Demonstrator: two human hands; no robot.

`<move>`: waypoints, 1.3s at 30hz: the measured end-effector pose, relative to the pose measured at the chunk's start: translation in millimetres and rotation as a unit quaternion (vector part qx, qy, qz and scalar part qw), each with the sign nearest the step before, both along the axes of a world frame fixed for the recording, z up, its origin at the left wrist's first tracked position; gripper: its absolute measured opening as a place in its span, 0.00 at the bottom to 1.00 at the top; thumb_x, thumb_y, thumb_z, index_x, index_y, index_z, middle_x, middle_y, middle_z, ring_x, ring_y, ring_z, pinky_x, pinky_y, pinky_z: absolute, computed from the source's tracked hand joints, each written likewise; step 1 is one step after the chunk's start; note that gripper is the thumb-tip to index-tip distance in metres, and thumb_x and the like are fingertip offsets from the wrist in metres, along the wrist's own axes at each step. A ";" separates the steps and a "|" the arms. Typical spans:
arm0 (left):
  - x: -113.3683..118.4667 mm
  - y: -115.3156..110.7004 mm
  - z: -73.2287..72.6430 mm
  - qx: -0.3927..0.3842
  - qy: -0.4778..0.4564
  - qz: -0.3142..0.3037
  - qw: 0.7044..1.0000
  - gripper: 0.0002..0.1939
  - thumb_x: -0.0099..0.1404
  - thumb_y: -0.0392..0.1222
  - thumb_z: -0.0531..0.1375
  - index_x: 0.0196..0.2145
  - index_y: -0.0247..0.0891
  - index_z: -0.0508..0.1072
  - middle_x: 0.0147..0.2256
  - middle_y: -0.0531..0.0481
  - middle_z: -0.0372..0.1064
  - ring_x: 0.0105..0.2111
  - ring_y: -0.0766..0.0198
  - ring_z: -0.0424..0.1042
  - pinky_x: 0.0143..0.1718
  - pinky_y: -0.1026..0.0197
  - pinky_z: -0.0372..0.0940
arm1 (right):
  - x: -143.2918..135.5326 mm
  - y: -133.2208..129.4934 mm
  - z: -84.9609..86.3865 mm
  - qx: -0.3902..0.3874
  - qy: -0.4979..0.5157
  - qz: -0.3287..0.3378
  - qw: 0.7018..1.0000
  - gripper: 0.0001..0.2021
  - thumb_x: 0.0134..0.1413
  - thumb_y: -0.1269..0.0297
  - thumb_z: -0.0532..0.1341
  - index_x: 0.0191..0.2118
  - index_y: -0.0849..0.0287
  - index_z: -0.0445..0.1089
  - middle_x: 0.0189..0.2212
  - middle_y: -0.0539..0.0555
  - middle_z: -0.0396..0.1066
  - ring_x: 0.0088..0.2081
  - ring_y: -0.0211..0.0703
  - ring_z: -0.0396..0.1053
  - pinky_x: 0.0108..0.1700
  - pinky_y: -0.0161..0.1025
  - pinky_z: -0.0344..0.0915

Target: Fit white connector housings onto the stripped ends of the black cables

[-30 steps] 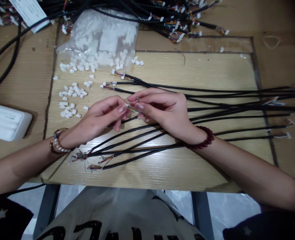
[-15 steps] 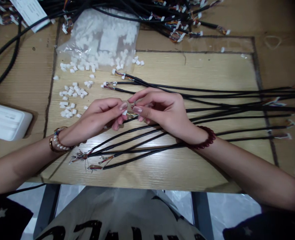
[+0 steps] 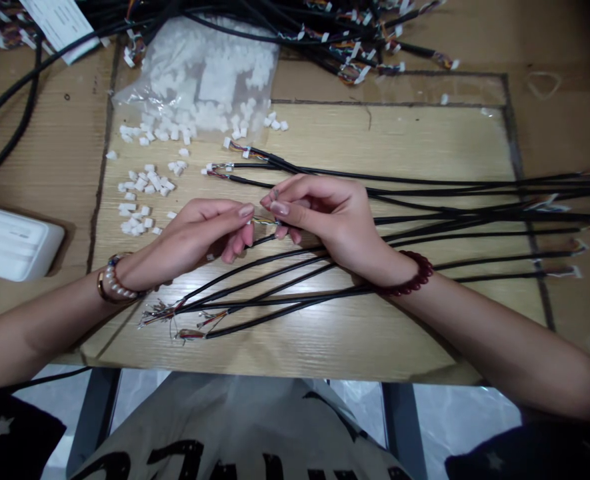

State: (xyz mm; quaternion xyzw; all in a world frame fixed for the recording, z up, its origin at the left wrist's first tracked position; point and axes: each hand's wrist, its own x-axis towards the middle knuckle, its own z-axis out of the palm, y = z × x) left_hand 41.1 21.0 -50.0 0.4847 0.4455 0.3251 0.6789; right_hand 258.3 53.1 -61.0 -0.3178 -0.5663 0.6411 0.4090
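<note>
Over the middle of the table, my left hand [image 3: 215, 227] pinches the end of some thin coloured wires [image 3: 263, 221]; its fingertips hide the tip. Close beside it, my right hand [image 3: 325, 213] has thumb and forefinger pressed together around thin wire strands. The coloured wires run between both hands, and a black cable leads off below them. Under my hands lie several black cables [image 3: 255, 293], their frayed wire ends [image 3: 159, 313] at the lower left. Small white connectors [image 3: 149, 181] are scattered to the left of my left hand.
A clear plastic bag of white connectors [image 3: 215, 73] lies behind my hands. Bundled black cables [image 3: 325, 40] stretch along the back. At the left edge is a white box-shaped device [image 3: 17, 240]. Finished-looking cables with white plugs [image 3: 227, 143] lie behind my right hand.
The white connector that showed at my left fingertips is now hidden. My right hand has shifted slightly right, and more of the coloured wires shows between the hands.
</note>
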 end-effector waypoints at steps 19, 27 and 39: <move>0.4 -0.4 1.3 -0.031 -0.043 0.013 0.999 0.20 0.72 0.49 0.65 0.26 0.33 0.79 0.22 0.50 0.71 0.20 0.72 0.66 0.21 0.72 0.63 | -2.2 4.5 -3.5 -0.035 0.028 0.026 0.999 0.11 0.56 0.60 0.75 0.32 0.61 0.76 0.37 0.51 0.79 0.27 0.31 0.72 0.24 0.28 0.64; 0.3 -0.8 -1.5 -0.031 -0.040 -0.002 0.999 0.20 0.72 0.50 0.65 0.26 0.35 0.80 0.22 0.50 0.71 0.20 0.71 0.67 0.21 0.71 0.62 | 3.1 8.0 1.4 -0.055 0.016 0.132 0.990 0.09 0.58 0.63 0.72 0.35 0.63 0.76 0.46 0.55 0.78 0.27 0.27 0.65 0.25 0.28 0.61; 2.4 -1.6 1.8 -0.044 -0.045 0.001 0.998 0.22 0.68 0.54 0.68 0.24 0.35 0.77 0.21 0.51 0.68 0.19 0.72 0.65 0.20 0.71 0.62 | -0.6 2.4 -3.5 0.084 -0.005 0.070 0.994 0.12 0.61 0.59 0.70 0.32 0.59 0.71 0.43 0.54 0.74 0.32 0.33 0.63 0.31 0.32 0.62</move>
